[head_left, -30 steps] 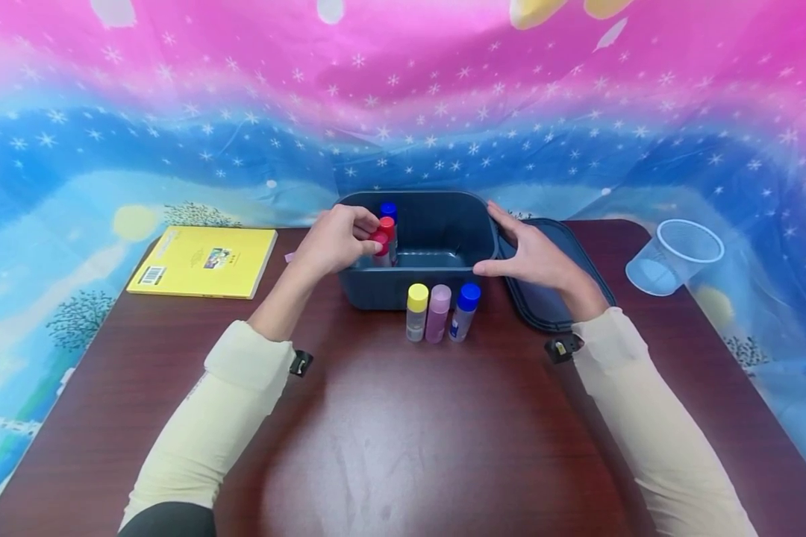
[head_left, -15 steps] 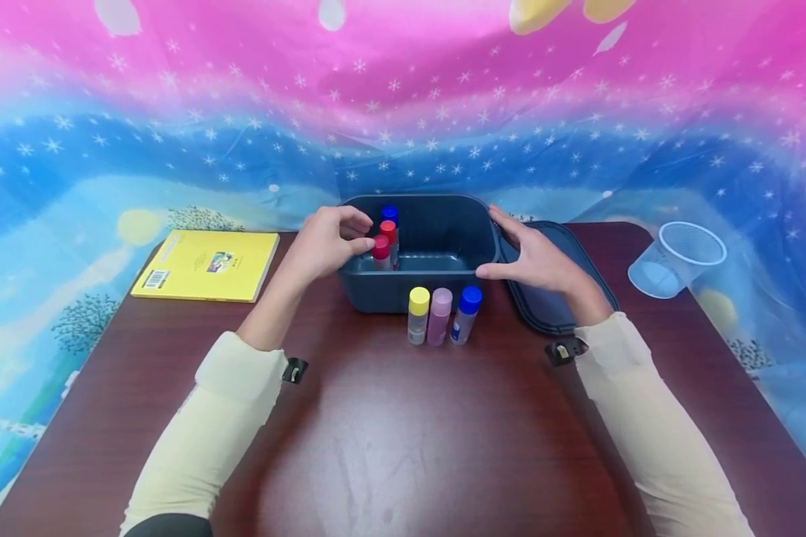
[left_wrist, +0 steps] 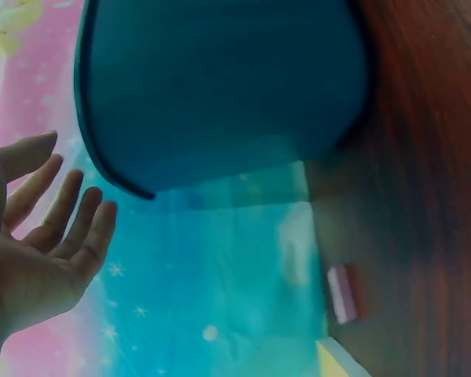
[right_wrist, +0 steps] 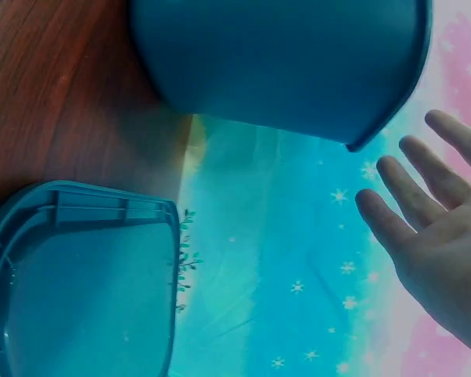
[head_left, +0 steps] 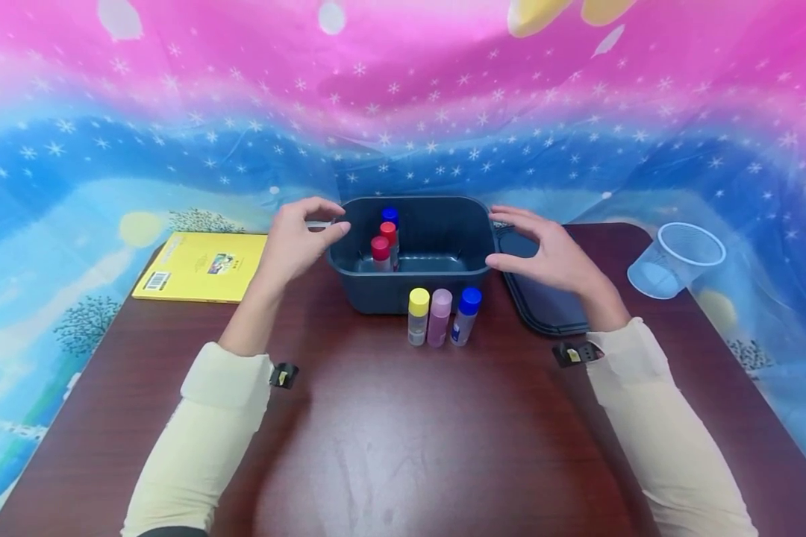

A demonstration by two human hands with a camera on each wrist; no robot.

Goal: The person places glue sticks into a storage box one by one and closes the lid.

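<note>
A dark blue-grey bin (head_left: 413, 292) stands at the back of the table. Inside, at its left, are one blue-capped (head_left: 389, 216) and two red-capped small tubes (head_left: 380, 248). Just off the left end of the rim is my left hand (head_left: 298, 240), fingers loosely bent and holding nothing. Beside the right end my right hand (head_left: 544, 250) has its fingers spread, fingertips right at the rim; the right wrist view shows the palm bare. Three small tubes stand upright before the bin: yellow-capped (head_left: 418, 317), pink (head_left: 439, 318) and blue-capped (head_left: 466, 317).
The dark lid (head_left: 551, 298) lies right of the bin, partly under my right arm. A white mesh cup (head_left: 675, 257) stands tilted-looking at the far right. A yellow book (head_left: 195, 268) lies at the left. A small pink block (left_wrist: 342, 294) shows near it.
My left hand has let go of the red-capped tube, left in the bin, and moved out past the left rim. My right hand has shifted slightly right.
</note>
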